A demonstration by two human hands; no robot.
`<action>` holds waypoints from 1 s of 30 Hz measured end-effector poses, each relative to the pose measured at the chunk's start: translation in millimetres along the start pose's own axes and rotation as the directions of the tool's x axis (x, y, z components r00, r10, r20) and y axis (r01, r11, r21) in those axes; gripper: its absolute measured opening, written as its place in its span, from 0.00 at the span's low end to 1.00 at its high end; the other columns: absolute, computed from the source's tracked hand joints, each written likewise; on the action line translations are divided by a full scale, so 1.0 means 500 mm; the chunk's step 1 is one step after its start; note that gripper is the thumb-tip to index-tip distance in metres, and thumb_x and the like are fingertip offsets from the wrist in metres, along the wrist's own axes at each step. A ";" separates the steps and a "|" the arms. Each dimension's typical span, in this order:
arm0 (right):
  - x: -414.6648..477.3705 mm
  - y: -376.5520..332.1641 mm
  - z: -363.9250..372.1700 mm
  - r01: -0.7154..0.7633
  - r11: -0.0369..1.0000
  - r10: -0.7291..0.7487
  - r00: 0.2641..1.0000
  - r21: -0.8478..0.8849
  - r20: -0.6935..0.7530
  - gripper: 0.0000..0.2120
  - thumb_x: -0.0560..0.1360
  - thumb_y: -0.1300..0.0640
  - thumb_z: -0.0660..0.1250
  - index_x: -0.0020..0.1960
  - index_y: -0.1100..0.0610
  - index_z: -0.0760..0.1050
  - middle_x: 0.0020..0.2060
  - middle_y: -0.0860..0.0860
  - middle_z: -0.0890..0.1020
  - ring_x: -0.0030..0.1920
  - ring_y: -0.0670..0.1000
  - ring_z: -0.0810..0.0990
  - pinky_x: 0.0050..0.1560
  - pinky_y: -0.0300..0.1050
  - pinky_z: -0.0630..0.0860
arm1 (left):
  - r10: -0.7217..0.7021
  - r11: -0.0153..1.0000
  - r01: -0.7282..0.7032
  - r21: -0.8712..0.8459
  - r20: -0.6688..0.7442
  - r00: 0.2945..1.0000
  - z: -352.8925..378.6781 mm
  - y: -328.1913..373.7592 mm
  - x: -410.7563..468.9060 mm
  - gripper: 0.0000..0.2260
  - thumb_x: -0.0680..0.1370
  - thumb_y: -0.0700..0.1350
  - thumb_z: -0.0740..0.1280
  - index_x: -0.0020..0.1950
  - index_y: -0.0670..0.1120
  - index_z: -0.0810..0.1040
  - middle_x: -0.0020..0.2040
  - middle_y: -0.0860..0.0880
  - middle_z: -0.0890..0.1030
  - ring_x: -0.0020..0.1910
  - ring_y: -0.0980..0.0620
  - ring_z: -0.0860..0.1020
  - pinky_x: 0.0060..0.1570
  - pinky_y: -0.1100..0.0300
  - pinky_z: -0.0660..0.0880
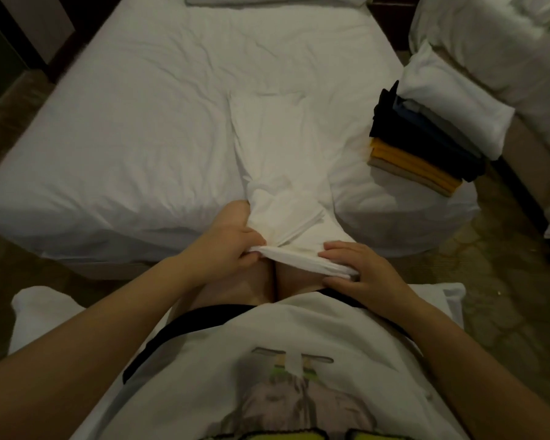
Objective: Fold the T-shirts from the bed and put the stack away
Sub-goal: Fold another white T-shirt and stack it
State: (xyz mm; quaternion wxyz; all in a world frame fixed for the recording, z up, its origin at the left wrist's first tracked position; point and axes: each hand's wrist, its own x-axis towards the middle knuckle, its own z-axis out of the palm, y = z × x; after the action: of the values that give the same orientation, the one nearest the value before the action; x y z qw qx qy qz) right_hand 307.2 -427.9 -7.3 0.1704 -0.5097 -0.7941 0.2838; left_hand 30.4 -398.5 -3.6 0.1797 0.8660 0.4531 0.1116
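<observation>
A white T-shirt (pixel 277 147), folded into a long narrow strip, lies down the middle of the white bed (pixel 124 122) and hangs over its near edge. My left hand (pixel 232 246) grips the strip's near left corner. My right hand (pixel 359 268) pinches the near right corner, so the hem is stretched between both hands just above my knees. A stack of folded T-shirts (pixel 423 144), black and dark blue on top, yellow and beige below, rests on the bed's near right corner.
A white pillow (pixel 454 100) leans behind the stack. A second bed with white bedding (pixel 502 39) stands at the right across a narrow floor gap. Another pillow (pixel 42 315) lies by my left side. Patterned floor surrounds the bed.
</observation>
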 end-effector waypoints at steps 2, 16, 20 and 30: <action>-0.005 0.004 -0.001 0.004 1.000 -0.004 0.998 -0.003 -0.055 0.19 0.69 0.50 0.68 0.59 0.52 0.79 0.57 0.41 0.75 0.59 0.37 0.70 0.61 0.28 0.61 | 0.000 1.000 0.000 0.012 0.005 1.000 -0.009 0.007 -0.004 0.23 0.72 0.56 0.53 0.49 0.43 0.82 0.50 0.41 0.78 0.48 0.58 0.64 0.46 0.75 0.59; 0.088 -0.017 -0.078 -0.182 0.961 0.176 0.983 0.206 0.047 0.14 0.77 0.59 0.65 0.34 0.63 0.71 0.27 0.50 0.71 0.28 0.43 0.68 0.32 0.36 0.63 | -0.287 0.932 0.289 0.220 -0.041 0.957 -0.016 -0.069 0.016 0.26 0.74 0.71 0.40 0.53 0.64 0.73 0.44 0.55 0.81 0.40 0.55 0.77 0.40 0.55 0.74; 0.158 -0.008 -0.102 -0.239 0.958 0.174 0.923 0.157 0.342 0.15 0.76 0.57 0.65 0.34 0.63 0.71 0.30 0.55 0.69 0.29 0.43 0.68 0.33 0.34 0.64 | -0.333 0.938 0.341 -0.061 0.113 0.936 -0.055 -0.032 0.041 0.15 0.78 0.62 0.55 0.51 0.59 0.78 0.43 0.63 0.74 0.37 0.74 0.71 0.42 0.81 0.66; 0.583 0.086 -0.232 -0.140 0.990 0.143 0.976 -0.029 0.166 0.14 0.74 0.54 0.69 0.32 0.57 0.72 0.25 0.47 0.69 0.30 0.45 0.67 0.35 0.41 0.63 | -0.352 0.673 0.442 -0.594 0.269 0.897 -0.164 -0.242 0.333 0.15 0.81 0.48 0.58 0.48 0.38 0.76 0.42 0.47 0.77 0.43 0.53 0.76 0.43 0.68 0.71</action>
State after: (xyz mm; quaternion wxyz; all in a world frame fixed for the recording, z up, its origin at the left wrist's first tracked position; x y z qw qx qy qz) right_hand 279.8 -118.0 51.1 0.0779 -0.5406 -0.7698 0.3302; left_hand 5.1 -180.7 26.0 0.5135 0.6375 0.5516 0.1602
